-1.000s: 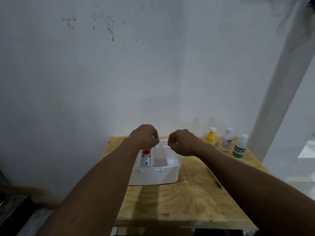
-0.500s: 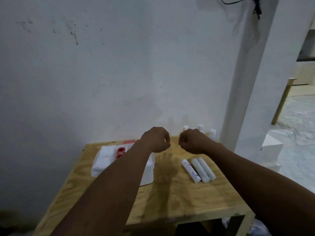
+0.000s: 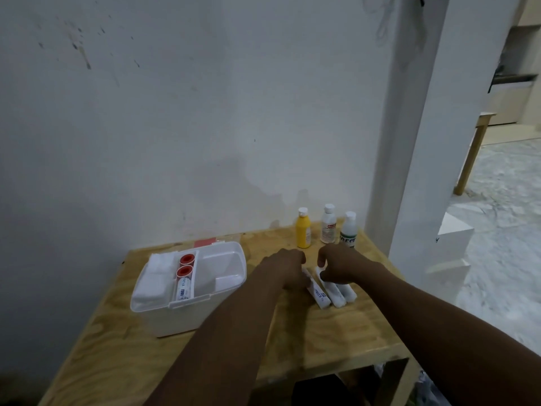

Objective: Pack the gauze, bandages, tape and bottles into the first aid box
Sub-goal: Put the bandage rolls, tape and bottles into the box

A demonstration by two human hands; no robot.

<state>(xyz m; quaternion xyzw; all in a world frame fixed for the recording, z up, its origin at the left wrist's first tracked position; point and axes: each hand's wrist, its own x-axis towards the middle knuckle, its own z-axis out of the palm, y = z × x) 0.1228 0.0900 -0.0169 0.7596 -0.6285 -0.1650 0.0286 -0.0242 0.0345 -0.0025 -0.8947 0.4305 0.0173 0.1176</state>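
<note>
The white first aid box (image 3: 181, 320) stands open on the left of the wooden table (image 3: 322, 344). Inside lie white gauze (image 3: 155, 276), two red tape rolls (image 3: 186, 265) and one bandage roll (image 3: 183, 291). Its right compartment is bare. Three white bandage rolls (image 3: 335, 295) lie side by side right of the box. My left hand (image 3: 285, 265) sits curled on the far end of the leftmost roll. My right hand (image 3: 342, 263) is curled over the far ends of the other two. A yellow bottle (image 3: 303, 232), a white bottle (image 3: 328, 227) and a green-labelled bottle (image 3: 348, 231) stand behind my hands.
The table backs onto a white wall, with a white pillar (image 3: 409, 142) at its right rear corner. The box lid with a red patch (image 3: 205, 243) lies behind the box. Bare tabletop stretches in front of the box and rolls.
The view has swung right and down. Both fists, held in the air above the table before, have come down onto the bandage rolls.
</note>
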